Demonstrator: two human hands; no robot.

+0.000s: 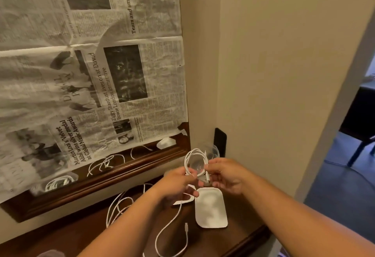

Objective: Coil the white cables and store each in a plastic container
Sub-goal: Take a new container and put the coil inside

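Held up over the dark wooden worktop (pixel 239 234), the left hand (pixel 178 179) and right hand (pixel 225 175) are close together, each pinching one side of the coiled white cable (pixel 192 155), whose loop stands upright between their fingertips. Just behind it, against the wall, is a blurred clear plastic container (pixel 213 150); below the hands a white lid (pixel 211 210) lies flat, with a loose white cable (pixel 172 234) trailing beside it. Newspaper (pixel 91 64) covers a wood-framed panel (pixel 121 173) on the left, and a doorway (pixel 357 155) opens on the right.
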